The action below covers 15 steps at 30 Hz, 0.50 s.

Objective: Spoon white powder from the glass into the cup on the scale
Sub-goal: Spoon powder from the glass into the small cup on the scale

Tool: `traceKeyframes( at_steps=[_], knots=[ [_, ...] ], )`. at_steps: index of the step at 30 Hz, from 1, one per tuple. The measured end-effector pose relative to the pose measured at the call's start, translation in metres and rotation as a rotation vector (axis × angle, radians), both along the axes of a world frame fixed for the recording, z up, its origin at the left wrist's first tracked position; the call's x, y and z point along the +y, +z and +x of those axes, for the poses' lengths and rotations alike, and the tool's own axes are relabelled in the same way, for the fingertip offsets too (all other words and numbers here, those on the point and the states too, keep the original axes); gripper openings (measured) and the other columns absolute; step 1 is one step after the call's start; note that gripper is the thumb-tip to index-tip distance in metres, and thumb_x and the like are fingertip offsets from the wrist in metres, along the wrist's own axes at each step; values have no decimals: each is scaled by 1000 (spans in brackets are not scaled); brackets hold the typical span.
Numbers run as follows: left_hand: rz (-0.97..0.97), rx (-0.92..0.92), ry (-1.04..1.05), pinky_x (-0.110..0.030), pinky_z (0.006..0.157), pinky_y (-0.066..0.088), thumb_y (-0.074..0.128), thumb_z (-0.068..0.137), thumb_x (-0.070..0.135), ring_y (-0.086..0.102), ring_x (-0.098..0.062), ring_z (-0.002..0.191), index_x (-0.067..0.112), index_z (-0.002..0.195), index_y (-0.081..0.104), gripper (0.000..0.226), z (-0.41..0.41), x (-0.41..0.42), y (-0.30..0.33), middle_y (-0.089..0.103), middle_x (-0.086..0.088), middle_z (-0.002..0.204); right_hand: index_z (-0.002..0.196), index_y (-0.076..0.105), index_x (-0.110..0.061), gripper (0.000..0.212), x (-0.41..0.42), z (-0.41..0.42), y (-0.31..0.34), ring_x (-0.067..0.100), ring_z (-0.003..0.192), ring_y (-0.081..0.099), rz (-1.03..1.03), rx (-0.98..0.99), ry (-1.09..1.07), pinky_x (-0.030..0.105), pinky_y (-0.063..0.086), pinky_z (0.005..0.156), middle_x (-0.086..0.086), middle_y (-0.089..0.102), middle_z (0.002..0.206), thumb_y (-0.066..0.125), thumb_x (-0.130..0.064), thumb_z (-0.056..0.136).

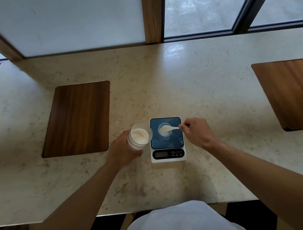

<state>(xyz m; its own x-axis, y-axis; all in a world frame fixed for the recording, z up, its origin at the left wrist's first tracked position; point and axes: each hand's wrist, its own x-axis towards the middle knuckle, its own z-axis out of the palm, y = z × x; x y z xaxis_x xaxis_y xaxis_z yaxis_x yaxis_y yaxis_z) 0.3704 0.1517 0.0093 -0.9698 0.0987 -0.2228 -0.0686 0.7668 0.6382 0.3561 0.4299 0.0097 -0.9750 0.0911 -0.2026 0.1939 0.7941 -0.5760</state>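
The person stands at a pale speckled stone table (162,80) with a small digital scale (168,151), white-bodied with a dark blue platform, straight in front of them. A small clear plastic cup (162,132) sits near the middle of that platform. The right hand (195,131) pinches the tail of a small white plastic spoon (169,128) between its fingers (182,126), and the bowl of the spoon, heaped with white powder, is over the mouth of the cup. The left hand (121,149) is wrapped around the lower wall of a tall clear glass (139,137) filled nearly to the top with white powder; the glass sits just left of the scale and leans toward it.

The spoon looks feather-light and a little bendy, so a pinch at the handle's end suits it. The cup seems light enough to tip at a nudge. The glass is likely heavier and smooth, best held low around its wall.
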Motion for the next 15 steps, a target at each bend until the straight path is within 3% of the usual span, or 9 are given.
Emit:
traceKeyframes(
  at_steps=[7, 11, 15],
  knots=[
    [12, 2, -12, -26, 80, 41, 87, 62, 29, 61, -18, 98, 23, 124, 56, 70, -2, 4, 3, 66, 2, 114, 93, 77, -8, 27, -2, 1, -2, 8, 59, 58, -4, 20, 35, 23, 51, 57, -2, 65, 71, 61, -29, 97],
    [3, 6, -11, -26, 81, 42, 88, 61, 31, 60, -15, 96, 23, 124, 56, 71, -1, 6, 4, 66, 1, 115, 88, 76, -8, 26, -4, 3, 1, 6, 55, 52, 40, 60, 76, 17, 37, 52, -3, 61, 69, 62, -28, 97],
    [-8, 13, -22, -27, 82, 43, 88, 61, 33, 62, -20, 100, 22, 125, 56, 72, 1, 8, 5, 67, -1, 116, 87, 74, -5, 29, -6, 4, 4, 14, 61, 56, 98, 98, 137, 29, 51, 59, 3, 66, 74, 60, -28, 97]
  ],
)
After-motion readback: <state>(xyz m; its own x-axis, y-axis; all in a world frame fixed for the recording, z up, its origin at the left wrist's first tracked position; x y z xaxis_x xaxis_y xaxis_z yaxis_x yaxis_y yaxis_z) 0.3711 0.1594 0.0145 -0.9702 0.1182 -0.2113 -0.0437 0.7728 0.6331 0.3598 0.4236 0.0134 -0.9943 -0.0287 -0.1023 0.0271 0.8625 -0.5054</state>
